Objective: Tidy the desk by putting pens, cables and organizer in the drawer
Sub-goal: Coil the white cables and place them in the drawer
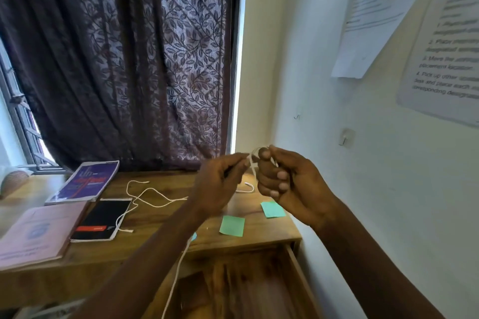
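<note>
Both hands are raised above the wooden desk [160,217], close together. My left hand [220,184] pinches a thin white cable [252,163] between thumb and fingers. My right hand [282,181] grips loops of the same cable in its curled fingers. A length of white cable hangs down under my left forearm [176,274] toward the open drawer [298,269] at the desk's front right. A second white cable [153,195] lies loose across the desk, trailing over a black notebook. No pens or organizer are visible.
A purple book [85,181], a pink booklet [36,230] and the black notebook [103,219] lie on the desk's left. Two green sticky notes [232,225] sit on the right. A dark leaf-patterned curtain hangs behind; a white wall with taped papers stands at right.
</note>
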